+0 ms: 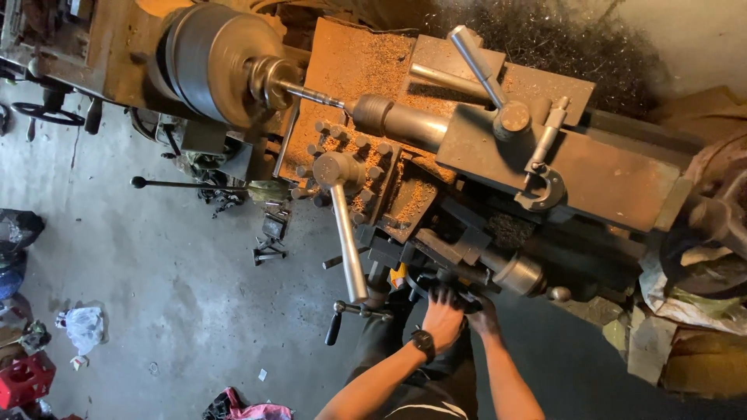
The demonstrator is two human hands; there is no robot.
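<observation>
Both hands grip the carriage handwheel (451, 292) at the lathe's front: the left hand (442, 317) is clenched over its rim, the right hand (482, 315) closed on the far side. The chuck (206, 62) looks blurred, probably spinning, so steady, even turning with sleeves clear suits the thin workpiece (311, 95).

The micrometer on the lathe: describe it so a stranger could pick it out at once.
Start at the lathe's tailstock, the long grey block right of the spinning chuck. The micrometer lies on its flat top beside the upright locking lever. Unlike the straight levers nearby, it ends in a C-shaped frame.
</observation>
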